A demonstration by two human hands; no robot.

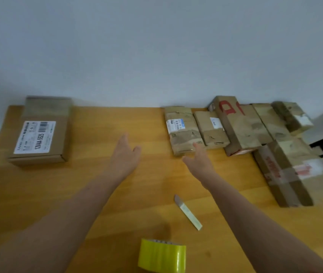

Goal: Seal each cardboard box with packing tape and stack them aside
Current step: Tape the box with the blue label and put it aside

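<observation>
Cardboard boxes (243, 127), brown and taped, crowd the far right of the wooden table (97, 125); 1 flat labelled box (40, 133) sits far left. The left hand (125, 154) and right hand (200, 160) reach forward, fingers loose, holding nothing. The yellow-green roll of packing tape (161, 256) stands at the near edge.

Brown boxes (241, 131) right, yellow tape (161, 257) near

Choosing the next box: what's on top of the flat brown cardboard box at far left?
A white printed barcode label is stuck on the flat brown cardboard box; nothing else shows on top. The box is closed, so its contents are hidden.
</observation>
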